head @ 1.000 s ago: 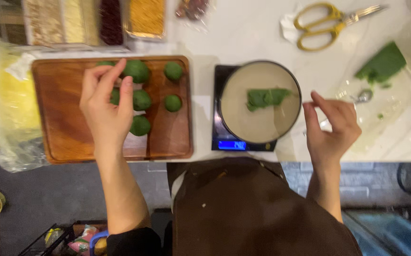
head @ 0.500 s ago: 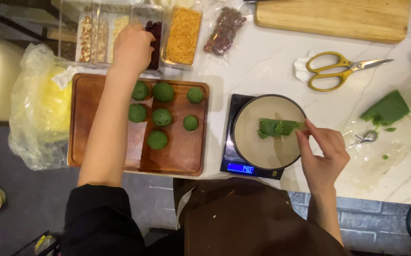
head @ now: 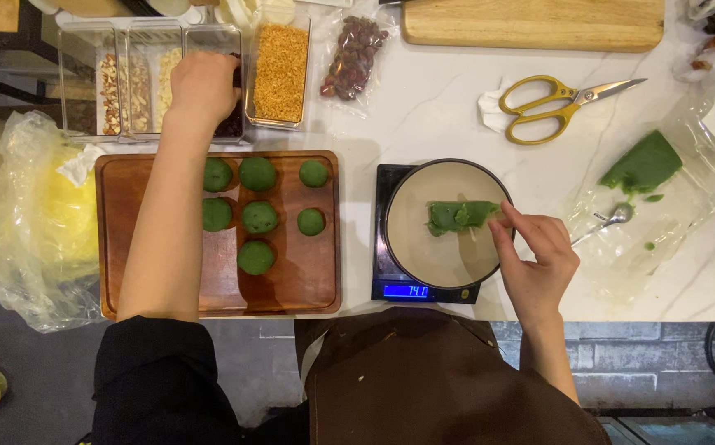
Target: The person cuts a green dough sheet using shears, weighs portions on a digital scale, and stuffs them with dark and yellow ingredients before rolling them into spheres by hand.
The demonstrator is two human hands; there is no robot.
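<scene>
Head view, looking straight down on the white counter [head: 432, 115]. Landmark: the scale [head: 423, 288] with the round bowl [head: 444, 247] sitting on it.

Right hand [head: 539, 259] is resting at the bowl's right rim, fingertips [head: 502, 214] pinching together on the right end of the green dough strip [head: 460, 216] lying inside the bowl, upper half.

Left hand [head: 201, 86] is reaching far up-left of the scale, fingers curled down into the clear box of dark filling [head: 232, 124]; can't tell what they're gripping, fingertips hidden.

Directly left of the scale: wooden tray [head: 300, 272] carrying seven green dough balls [head: 256, 216], left forearm crossing over its left part.

Up-left of the scale: clear tubs of chopped nuts [head: 127, 82], a tub of golden crumbs [head: 279, 70], a bag of reddish beans [head: 349, 58].

Up-right of the scale: yellow scissors [head: 551, 111].

Right of the scale: green dough block [head: 642, 165] on clear plastic, a spoon [head: 613, 218] just beside it.

Far left of the scale: yellow plastic bag [head: 40, 214].
</scene>
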